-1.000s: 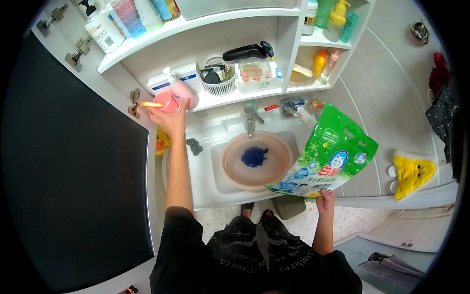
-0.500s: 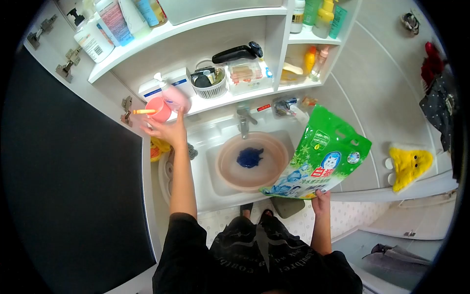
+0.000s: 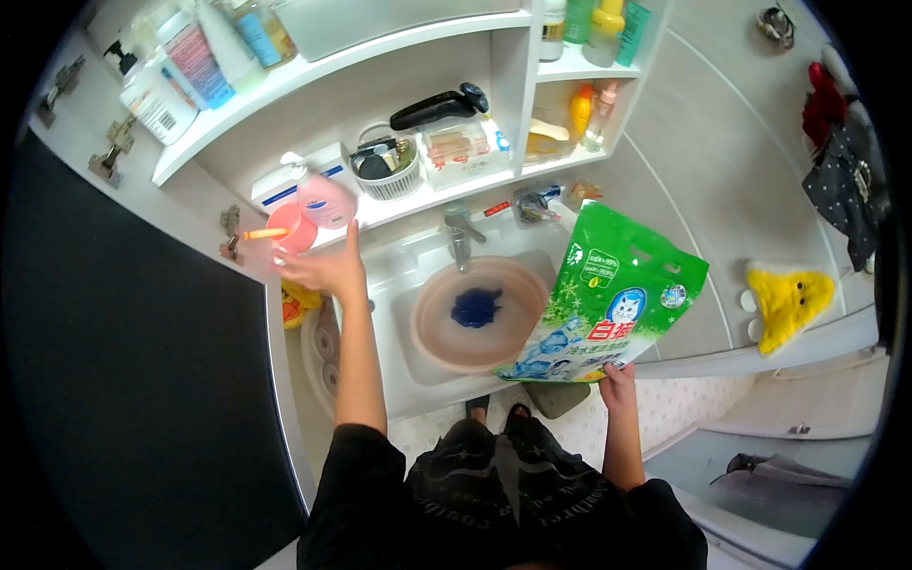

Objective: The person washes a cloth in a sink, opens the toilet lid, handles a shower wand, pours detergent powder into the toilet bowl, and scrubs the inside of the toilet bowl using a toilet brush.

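Observation:
My left hand [image 3: 328, 271] is raised in front of the cabinet's lower shelf, its fingers apart and nothing visible in them. Closest to it are a pink pump bottle [image 3: 324, 201] and a pink cup [image 3: 294, 229] with an orange-handled toothbrush [image 3: 265, 234]. The bottom edge of a green bag of laundry detergent [image 3: 608, 294], printed with a white cat, is gripped by my right hand [image 3: 617, 385]. The bag leans upright beside the basin [image 3: 427, 351], which stands in the sink. Dark blue cloth [image 3: 476, 308] lies in the basin's cloudy water.
The faucet [image 3: 459, 242] rises behind the basin. Bottles, a basket [image 3: 391, 180] and a black shaver [image 3: 437, 109] fill the shelves [image 3: 437, 204]. A dark cabinet door [image 3: 142, 351] stands open at left. A yellow plush [image 3: 790, 309] hangs on the right wall.
My left hand has drawn slightly away from the pump bottle, down and to the left. The view has shifted a little; my right hand keeps its hold on the bag.

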A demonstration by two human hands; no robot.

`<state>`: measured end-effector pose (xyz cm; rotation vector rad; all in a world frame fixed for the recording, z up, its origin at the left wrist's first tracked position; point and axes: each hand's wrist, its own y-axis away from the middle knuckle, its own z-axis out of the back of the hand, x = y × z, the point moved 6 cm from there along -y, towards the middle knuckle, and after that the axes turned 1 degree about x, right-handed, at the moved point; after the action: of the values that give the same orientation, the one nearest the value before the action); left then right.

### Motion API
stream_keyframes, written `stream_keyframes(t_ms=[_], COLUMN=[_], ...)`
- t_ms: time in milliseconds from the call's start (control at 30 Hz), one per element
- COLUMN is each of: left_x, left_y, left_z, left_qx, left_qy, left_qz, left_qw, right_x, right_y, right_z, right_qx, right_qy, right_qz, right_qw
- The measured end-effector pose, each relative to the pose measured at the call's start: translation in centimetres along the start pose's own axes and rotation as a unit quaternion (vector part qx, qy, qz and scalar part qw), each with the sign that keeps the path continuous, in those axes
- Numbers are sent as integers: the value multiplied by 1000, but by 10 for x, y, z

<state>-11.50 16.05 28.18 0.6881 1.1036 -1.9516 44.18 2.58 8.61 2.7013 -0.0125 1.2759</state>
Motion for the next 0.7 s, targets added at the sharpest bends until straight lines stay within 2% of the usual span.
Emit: stream_keyframes(t_ms=[100,167,200,233,267,300,333,367,467,533,600,633,700], left_x=[-14,0,11,16,32,44,44,43,64,117,120,102,85], left_y=[60,102,126,152,183,211,234,259,314,364,381,372,399], left_z=[25,17,9,6,-6,-14,-17,-16,-21,-22,-22,-25,-6], left_qx=[-1,126,213,243,367,484,588,671,725,741,814,858,888], left_qy=[98,179,231,314,342,362,421,460,473,432,317,219,121], left_qz=[-207,-220,-185,-183,-159,-132,-15,105,195,185,70,-38,-146], left_qw=[973,951,931,899,850,786,691,572,462,479,482,463,419], right_x=[-4,-10,-12,-11,-11,-13,-15,-18,-22,-18,-20,-23,-20], right_y=[0,4,5,5,7,9,14,19,37,56,68,63,95], right_z=[-3,-2,-1,-6,-7,-8,-7,-6,-2,4,9,3,21], right_qx=[-12,-37,-49,-45,-49,-53,-57,-63,-104,-102,-116,-116,-136], right_qy=[-11,-17,-20,-27,-31,-35,-39,-48,-69,-75,-79,-74,-92], right_qz=[1,4,5,2,5,9,11,7,14,29,45,40,52], right_qw=[1000,999,999,999,998,998,998,997,992,991,989,990,985])
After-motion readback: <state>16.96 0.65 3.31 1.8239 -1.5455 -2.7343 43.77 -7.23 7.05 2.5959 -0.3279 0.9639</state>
